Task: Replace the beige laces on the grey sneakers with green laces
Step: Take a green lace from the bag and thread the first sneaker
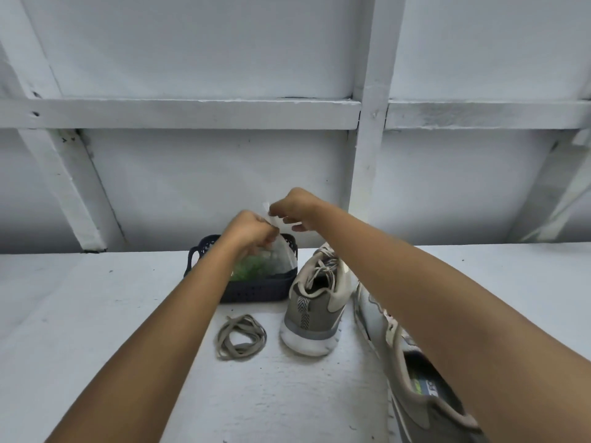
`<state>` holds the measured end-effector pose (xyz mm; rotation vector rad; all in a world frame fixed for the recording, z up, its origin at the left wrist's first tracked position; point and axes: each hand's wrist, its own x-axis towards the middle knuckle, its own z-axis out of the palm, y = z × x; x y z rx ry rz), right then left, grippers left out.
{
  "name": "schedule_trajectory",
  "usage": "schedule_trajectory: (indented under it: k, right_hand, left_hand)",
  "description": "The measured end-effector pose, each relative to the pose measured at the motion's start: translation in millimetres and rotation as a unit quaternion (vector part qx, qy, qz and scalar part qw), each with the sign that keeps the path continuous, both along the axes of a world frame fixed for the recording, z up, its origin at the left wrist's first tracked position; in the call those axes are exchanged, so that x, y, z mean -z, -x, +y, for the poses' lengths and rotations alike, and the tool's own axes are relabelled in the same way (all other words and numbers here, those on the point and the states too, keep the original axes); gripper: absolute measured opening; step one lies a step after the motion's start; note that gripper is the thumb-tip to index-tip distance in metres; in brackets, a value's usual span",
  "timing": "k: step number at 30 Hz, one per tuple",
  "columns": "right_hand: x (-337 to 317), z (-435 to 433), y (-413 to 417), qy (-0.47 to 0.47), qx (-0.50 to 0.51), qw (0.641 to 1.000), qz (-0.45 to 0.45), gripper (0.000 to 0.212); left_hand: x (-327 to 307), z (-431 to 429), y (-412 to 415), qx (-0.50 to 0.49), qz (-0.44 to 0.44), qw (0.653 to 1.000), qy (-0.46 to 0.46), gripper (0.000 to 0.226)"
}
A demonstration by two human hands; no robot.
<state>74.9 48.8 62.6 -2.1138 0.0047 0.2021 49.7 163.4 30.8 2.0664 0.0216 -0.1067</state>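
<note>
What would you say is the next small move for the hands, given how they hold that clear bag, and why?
Probably pull the top of the clear bag apart: the left hand and right hand both pinch its upper edge above the dark basket, and the green laces sit inside it. One beige lace already lies coiled on the table.

We can read no text for certain. Inside the near sneaker [425, 407], right of the upright sneaker [315, 302], the insole [427, 385] carries a green mark and pale lettering too blurred to make out.
</note>
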Motion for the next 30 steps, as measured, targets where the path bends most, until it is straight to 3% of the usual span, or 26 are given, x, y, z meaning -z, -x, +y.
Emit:
schedule_trajectory:
  k: [3, 9, 15, 22, 26, 30]
  right_hand:
    - [-16.4, -6.6, 15.8, -0.132, -0.018, 0.99, 0.045, 0.016]
    - [-55.3, -40.8, 70.9, -0.216, -0.073, 0.974, 0.0, 0.014]
    - [-55.1, -87.9, 119.7, -0.232, -0.053, 0.971, -0.018, 0.01]
    - [-28.0, -116.4, 141.1, -0.124, 0.03, 0.986, -0.11, 0.02]
    - [-16.7, -128.9, 142.9, -0.175, 0.09, 0.974, -0.109, 0.021]
    - [-3.4, -150.2, 141.6, -0.146, 0.136, 0.969, -0.144, 0.017]
  left_hand:
    - [-30.2, 3.7, 17.7, -0.004, -0.018, 0.999, 0.051, 0.015]
    - [-72.8, -4.9, 51.7, 0.049, -0.037, 0.987, 0.149, 0.009]
    - [-77.2, -42.3, 83.5, 0.094, 0.008, 0.967, 0.238, 0.01]
    - [-55.1, -81.3, 103.2, 0.108, 0.026, 0.96, 0.258, 0.015]
    - [-47.7, -86.3, 105.2, 0.07, 0.025, 0.948, 0.309, 0.02]
    - [-50.3, -74.1, 102.6, 0.043, -0.044, 0.967, 0.246, 0.017]
